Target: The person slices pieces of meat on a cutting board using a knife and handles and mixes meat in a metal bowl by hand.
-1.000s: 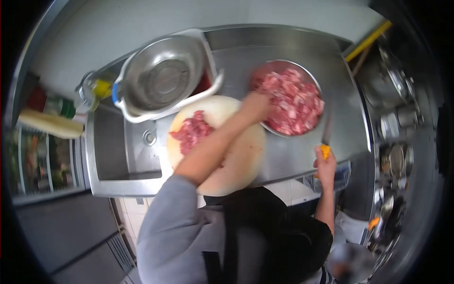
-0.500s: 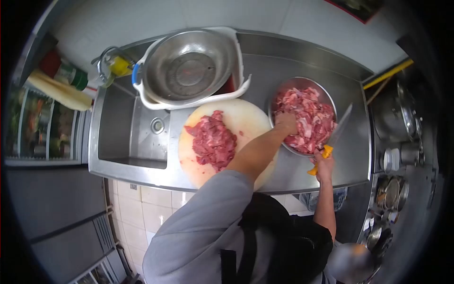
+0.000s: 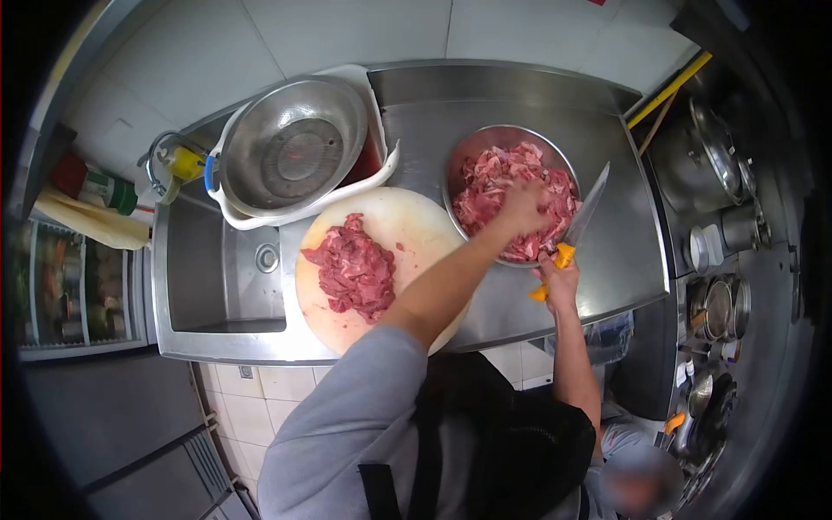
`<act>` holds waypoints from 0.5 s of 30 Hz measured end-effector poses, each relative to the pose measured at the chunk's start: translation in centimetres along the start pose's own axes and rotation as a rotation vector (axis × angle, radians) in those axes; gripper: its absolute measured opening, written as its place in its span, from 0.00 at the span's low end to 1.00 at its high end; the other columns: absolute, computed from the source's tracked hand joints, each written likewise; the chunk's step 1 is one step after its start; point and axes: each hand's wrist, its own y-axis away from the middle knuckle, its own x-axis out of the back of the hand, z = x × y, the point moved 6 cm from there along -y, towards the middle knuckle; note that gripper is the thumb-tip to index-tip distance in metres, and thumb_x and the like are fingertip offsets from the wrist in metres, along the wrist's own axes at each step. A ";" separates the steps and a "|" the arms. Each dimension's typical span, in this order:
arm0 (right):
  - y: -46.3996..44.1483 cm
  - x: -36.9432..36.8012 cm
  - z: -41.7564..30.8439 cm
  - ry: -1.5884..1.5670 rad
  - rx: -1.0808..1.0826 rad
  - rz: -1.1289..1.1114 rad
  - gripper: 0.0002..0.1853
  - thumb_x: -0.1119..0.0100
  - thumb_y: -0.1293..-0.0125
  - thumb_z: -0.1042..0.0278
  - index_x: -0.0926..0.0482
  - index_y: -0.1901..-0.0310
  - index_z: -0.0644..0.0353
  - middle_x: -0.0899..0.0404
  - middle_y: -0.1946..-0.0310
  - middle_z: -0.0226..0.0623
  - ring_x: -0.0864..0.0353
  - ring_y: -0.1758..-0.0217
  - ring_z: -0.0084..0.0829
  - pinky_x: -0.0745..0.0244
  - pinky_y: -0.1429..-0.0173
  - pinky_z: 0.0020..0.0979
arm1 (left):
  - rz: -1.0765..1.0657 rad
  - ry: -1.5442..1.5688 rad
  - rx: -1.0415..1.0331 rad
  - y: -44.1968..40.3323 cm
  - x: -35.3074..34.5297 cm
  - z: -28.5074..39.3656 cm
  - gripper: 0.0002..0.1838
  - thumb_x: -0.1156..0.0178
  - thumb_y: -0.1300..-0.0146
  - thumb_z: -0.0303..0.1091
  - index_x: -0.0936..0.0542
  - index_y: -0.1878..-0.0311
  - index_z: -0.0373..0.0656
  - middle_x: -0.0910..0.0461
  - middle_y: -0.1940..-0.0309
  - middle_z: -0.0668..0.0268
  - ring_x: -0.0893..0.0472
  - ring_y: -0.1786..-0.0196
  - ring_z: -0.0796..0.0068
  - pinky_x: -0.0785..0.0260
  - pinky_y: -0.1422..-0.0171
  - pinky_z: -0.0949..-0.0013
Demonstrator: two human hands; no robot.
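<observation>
My left hand (image 3: 523,208) lies on the raw meat (image 3: 498,178) in a round steel bowl (image 3: 451,198), its fingers looking spread and a little blurred. Closed around the yellow-orange handle of a large knife (image 3: 588,204) is my right hand (image 3: 559,282), just off the bowl's near right rim. The blade points up and away along the bowl's right side. Left of the bowl, a heap of red sliced meat (image 3: 355,269) rests on a round white cutting board (image 3: 420,225). My left forearm passes over the board's right part.
A steel basin (image 3: 295,156) sits in a white plastic tub (image 3: 230,204) behind the sink (image 3: 221,286). Pots and pans (image 3: 719,308) line the right side. Another person (image 3: 637,477) is at the lower right. The steel counter (image 3: 598,295) ends near my body.
The view has shifted, so the counter items sit further left. My left hand has moved across the meat, and its fingers now look more spread. The knife stays in my right hand.
</observation>
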 end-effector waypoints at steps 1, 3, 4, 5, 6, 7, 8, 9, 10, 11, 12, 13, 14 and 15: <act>0.0 -0.1 0.0 -0.002 0.001 -0.006 0.12 0.29 0.27 0.77 0.26 0.57 0.51 0.22 0.63 0.24 0.19 0.64 0.19 0.09 0.58 0.32 | -0.030 -0.033 -0.037 1.1 -1.7 0.5 0.43 0.28 0.41 0.29 0.30 0.20 0.48 0.33 0.23 0.34 0.29 0.21 0.38 0.33 0.20 0.47; 0.1 0.2 0.0 -0.009 0.001 0.003 0.12 0.29 0.27 0.76 0.26 0.56 0.51 0.22 0.63 0.24 0.20 0.64 0.18 0.10 0.58 0.31 | 0.006 -0.138 -0.116 3.3 -1.0 1.8 0.47 0.29 0.41 0.27 0.36 0.17 0.46 0.34 0.24 0.33 0.28 0.23 0.35 0.32 0.21 0.46; 0.1 0.2 0.1 -0.009 0.000 0.002 0.12 0.29 0.27 0.76 0.26 0.56 0.51 0.22 0.63 0.24 0.20 0.64 0.18 0.10 0.58 0.31 | 0.038 -0.240 -0.200 3.9 -0.2 2.8 0.51 0.31 0.42 0.25 0.42 0.14 0.44 0.34 0.25 0.32 0.27 0.25 0.33 0.30 0.22 0.44; 0.0 0.3 0.2 -0.016 0.007 0.002 0.12 0.29 0.27 0.76 0.26 0.56 0.51 0.22 0.63 0.23 0.20 0.64 0.18 0.10 0.58 0.30 | -0.030 -0.087 -0.154 4.2 1.4 2.9 0.48 0.33 0.40 0.24 0.40 0.16 0.38 0.32 0.25 0.33 0.28 0.24 0.31 0.29 0.22 0.43; 0.0 0.3 0.2 -0.024 0.013 0.002 0.12 0.29 0.27 0.76 0.26 0.56 0.51 0.22 0.63 0.23 0.20 0.65 0.17 0.10 0.59 0.30 | -0.032 -0.087 -0.154 4.0 2.2 1.8 0.48 0.33 0.40 0.24 0.40 0.16 0.38 0.32 0.25 0.33 0.28 0.24 0.31 0.29 0.22 0.43; 0.0 0.3 0.3 -0.026 0.012 0.007 0.12 0.29 0.27 0.76 0.26 0.56 0.51 0.22 0.63 0.23 0.20 0.65 0.17 0.10 0.59 0.30 | -0.011 -0.073 -0.043 3.5 3.4 0.1 0.46 0.33 0.38 0.26 0.39 0.17 0.35 0.32 0.25 0.33 0.28 0.23 0.32 0.28 0.23 0.44; 0.2 0.2 0.0 -0.036 0.010 0.010 0.12 0.28 0.27 0.76 0.25 0.56 0.50 0.22 0.63 0.23 0.20 0.65 0.18 0.11 0.59 0.29 | 0.008 -0.059 0.066 2.9 4.5 -1.5 0.44 0.33 0.37 0.27 0.38 0.17 0.32 0.31 0.24 0.33 0.28 0.22 0.33 0.27 0.23 0.45; 0.4 0.1 -0.2 -0.045 0.009 0.014 0.13 0.27 0.27 0.75 0.25 0.56 0.50 0.21 0.63 0.23 0.19 0.66 0.18 0.11 0.60 0.29 | 0.038 -0.221 0.155 2.7 6.2 -2.3 0.44 0.30 0.35 0.33 0.37 0.18 0.32 0.29 0.25 0.34 0.25 0.24 0.37 0.26 0.23 0.46; 0.2 0.2 -0.1 -0.046 0.011 0.021 0.13 0.27 0.27 0.75 0.25 0.56 0.50 0.21 0.63 0.23 0.19 0.66 0.18 0.11 0.60 0.29 | 0.069 -0.383 0.242 2.1 8.1 -3.0 0.44 0.27 0.34 0.38 0.35 0.19 0.32 0.27 0.25 0.35 0.22 0.25 0.41 0.25 0.24 0.48; 0.1 0.2 0.2 -0.039 0.007 0.018 0.12 0.27 0.27 0.75 0.25 0.56 0.50 0.21 0.63 0.23 0.19 0.65 0.18 0.11 0.60 0.29 | 0.064 -0.380 0.237 0.7 7.8 -5.5 0.44 0.27 0.34 0.38 0.35 0.19 0.32 0.27 0.25 0.35 0.22 0.25 0.41 0.25 0.24 0.48; 0.0 0.3 0.4 -0.030 0.004 0.012 0.12 0.27 0.27 0.75 0.25 0.57 0.50 0.21 0.63 0.23 0.19 0.65 0.18 0.11 0.60 0.29 | -0.024 -0.205 0.331 -1.1 5.8 -10.6 0.50 0.24 0.37 0.48 0.34 0.19 0.32 0.28 0.24 0.37 0.22 0.25 0.45 0.25 0.25 0.46; 0.0 0.3 0.3 -0.030 0.007 0.018 0.12 0.27 0.27 0.75 0.25 0.57 0.50 0.21 0.63 0.23 0.19 0.65 0.18 0.11 0.60 0.29 | -0.111 -0.031 0.422 -2.4 4.3 -14.2 0.55 0.20 0.40 0.59 0.32 0.19 0.32 0.28 0.23 0.39 0.22 0.24 0.49 0.24 0.26 0.45; 0.0 0.2 0.3 -0.044 0.010 0.014 0.12 0.28 0.27 0.75 0.25 0.57 0.51 0.22 0.64 0.23 0.20 0.65 0.17 0.11 0.60 0.29 | -0.114 -0.031 0.416 -3.6 4.2 -15.6 0.55 0.20 0.40 0.59 0.32 0.19 0.32 0.28 0.23 0.39 0.22 0.24 0.49 0.24 0.26 0.45; -0.1 0.2 0.4 -0.058 0.013 0.011 0.11 0.29 0.26 0.74 0.25 0.58 0.51 0.23 0.65 0.23 0.21 0.66 0.17 0.10 0.59 0.29 | -0.265 0.277 0.530 -4.0 3.1 -16.7 0.60 0.19 0.47 0.65 0.30 0.20 0.34 0.27 0.23 0.40 0.22 0.24 0.50 0.26 0.24 0.46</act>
